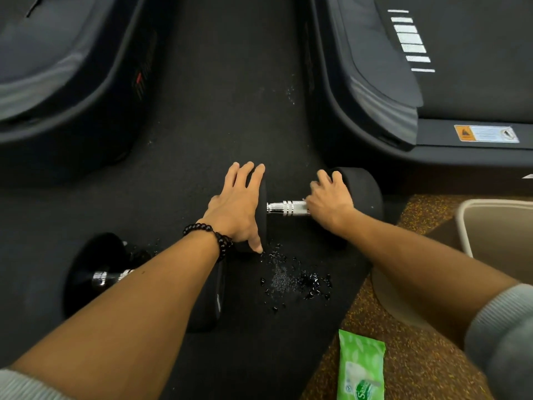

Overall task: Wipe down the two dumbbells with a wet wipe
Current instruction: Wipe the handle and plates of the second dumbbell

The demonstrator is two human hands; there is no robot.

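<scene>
Left hand [238, 206] flat, fingers straight, steadies far dumbbell's [362, 194] left head on black mat [202, 111]. Right hand [328, 202] curls round chrome handle [284, 208] (wipe unseen). Second dumbbell [95, 272] near, under left forearm. Wipe pack [360, 368] beside. Likely heavy, rolls; brace head, rub handle.
</scene>
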